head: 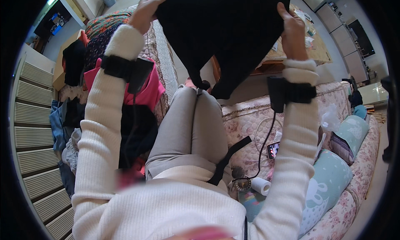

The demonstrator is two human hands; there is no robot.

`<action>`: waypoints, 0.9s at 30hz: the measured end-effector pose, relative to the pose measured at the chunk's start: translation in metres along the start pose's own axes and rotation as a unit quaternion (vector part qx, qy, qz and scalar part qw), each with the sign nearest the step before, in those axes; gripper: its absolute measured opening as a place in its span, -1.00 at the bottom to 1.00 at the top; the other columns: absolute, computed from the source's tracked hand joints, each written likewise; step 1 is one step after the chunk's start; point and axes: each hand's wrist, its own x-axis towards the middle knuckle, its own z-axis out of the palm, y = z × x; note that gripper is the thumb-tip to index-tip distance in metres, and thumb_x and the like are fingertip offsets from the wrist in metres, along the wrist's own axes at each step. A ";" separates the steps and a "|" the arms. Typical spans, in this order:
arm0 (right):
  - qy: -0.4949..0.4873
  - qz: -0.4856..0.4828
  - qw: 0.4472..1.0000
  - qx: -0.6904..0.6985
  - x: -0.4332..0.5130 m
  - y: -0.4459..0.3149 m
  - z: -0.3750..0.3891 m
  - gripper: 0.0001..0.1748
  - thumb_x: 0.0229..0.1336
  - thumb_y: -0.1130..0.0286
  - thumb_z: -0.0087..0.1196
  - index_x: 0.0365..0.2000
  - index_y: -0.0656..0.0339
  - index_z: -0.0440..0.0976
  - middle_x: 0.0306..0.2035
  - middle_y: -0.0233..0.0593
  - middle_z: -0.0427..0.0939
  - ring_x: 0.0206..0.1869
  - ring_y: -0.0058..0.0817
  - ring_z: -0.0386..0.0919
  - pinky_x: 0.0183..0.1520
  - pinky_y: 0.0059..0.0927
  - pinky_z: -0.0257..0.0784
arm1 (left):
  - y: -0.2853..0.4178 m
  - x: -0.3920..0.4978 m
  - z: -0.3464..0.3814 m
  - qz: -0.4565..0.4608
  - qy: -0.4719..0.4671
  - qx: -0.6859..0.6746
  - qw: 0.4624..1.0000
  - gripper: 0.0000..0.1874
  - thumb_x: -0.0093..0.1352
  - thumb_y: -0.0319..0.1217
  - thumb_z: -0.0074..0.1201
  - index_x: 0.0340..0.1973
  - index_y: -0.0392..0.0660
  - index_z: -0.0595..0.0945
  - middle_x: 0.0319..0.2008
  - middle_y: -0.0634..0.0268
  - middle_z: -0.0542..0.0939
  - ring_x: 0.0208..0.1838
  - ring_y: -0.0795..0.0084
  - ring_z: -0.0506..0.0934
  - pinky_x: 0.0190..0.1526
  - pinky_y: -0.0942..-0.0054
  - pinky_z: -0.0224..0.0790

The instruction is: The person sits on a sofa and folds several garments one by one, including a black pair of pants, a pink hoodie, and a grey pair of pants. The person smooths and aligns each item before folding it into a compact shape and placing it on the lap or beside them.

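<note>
A pair of black trousers (218, 24) hangs spread out in front of me, held up by its top edge. My left hand (145, 13) pinches the upper left corner, thumb on the near side. At the opposite corner, my right hand (292, 30) grips the cloth in the same way. Both legs of the garment dangle down, their lower ends near my knees. The upper edge is partly cut off by the top of the view. Beneath lie my own legs in grey trousers (190, 124).
A pink garment (147, 87) and dark clothes (137, 130) lie at my left, beside a heaped patterned cloth (109, 24). On the floral sofa cover (240, 121) at my right are a phone (273, 150), a paper roll (261, 186) and green cushions (328, 177). A wooden table (318, 52) stands ahead.
</note>
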 end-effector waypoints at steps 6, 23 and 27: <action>-0.207 0.063 0.976 0.034 -0.035 -0.047 0.012 -0.61 0.35 0.21 0.00 0.03 0.26 0.43 0.00 -0.36 0.55 0.01 -0.54 0.52 0.08 -0.50 0.41 | -0.012 0.006 -0.020 -0.046 -0.003 -0.166 0.985 -0.60 0.47 -0.24 -0.03 0.15 -0.15 0.44 0.04 0.26 0.55 0.15 0.37 0.51 0.21 0.33 0.33; -0.509 0.114 0.853 -0.024 -0.175 -0.042 0.165 -0.77 0.31 0.40 0.05 -0.09 0.25 0.35 -0.52 -0.23 0.44 -0.47 -0.56 0.29 -0.34 -0.46 0.37 | -0.046 -0.027 0.009 0.107 -0.184 -0.608 0.765 -0.72 0.46 -0.21 -0.07 -0.06 -0.10 0.53 0.00 0.22 0.50 0.27 0.17 0.37 0.31 0.10 0.19; -0.497 0.073 0.864 -0.030 -0.171 -0.028 0.162 -0.77 0.32 0.37 0.03 -0.10 0.27 0.38 -0.37 -0.26 0.45 -0.32 -0.59 0.31 -0.20 -0.53 0.34 | -0.064 -0.032 0.020 0.141 -0.244 -0.646 0.709 -0.73 0.48 -0.19 -0.09 -0.04 -0.04 0.54 0.06 0.27 0.47 0.32 0.24 0.31 0.38 0.13 0.06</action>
